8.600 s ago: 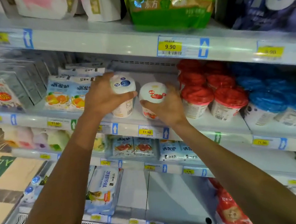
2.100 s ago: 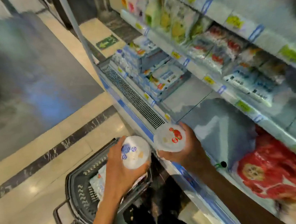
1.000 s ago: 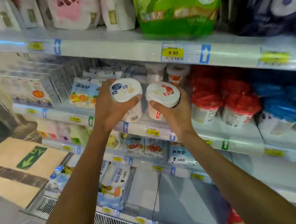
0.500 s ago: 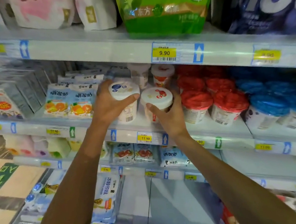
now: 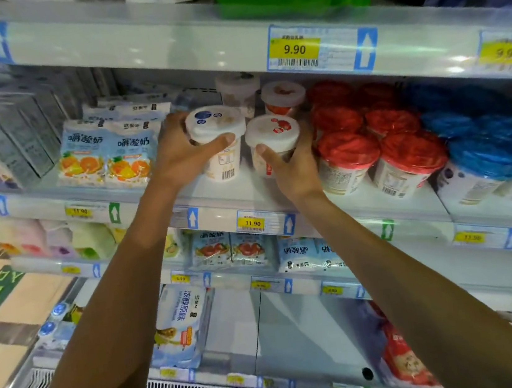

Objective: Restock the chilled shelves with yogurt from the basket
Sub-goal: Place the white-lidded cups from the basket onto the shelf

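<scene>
My left hand (image 5: 182,153) grips a white yogurt cup with a blue-marked lid (image 5: 219,133), held at the shelf (image 5: 235,196) with its base close to the shelf surface. Beside it, my right hand (image 5: 290,169) holds a white yogurt cup with a red-marked lid (image 5: 272,133) from below and the side. Both cups are upright, side by side, in the gap between the orange pouches and the red-lidded tubs. Behind them stand two similar cups (image 5: 282,96) further back on the same shelf. The basket is out of view.
Orange-print yogurt pouches (image 5: 106,155) lie left of the cups; red-lidded tubs (image 5: 372,146) and blue-lidded tubs (image 5: 483,151) fill the right. The upper shelf edge with a 9.90 tag (image 5: 294,50) hangs close overhead. Lower shelves hold more pouches (image 5: 232,249).
Both hands have pushed the two cups deeper into the shelf and lower, toward the shelf surface. Earlier they lifted them from the basket on the floor.
</scene>
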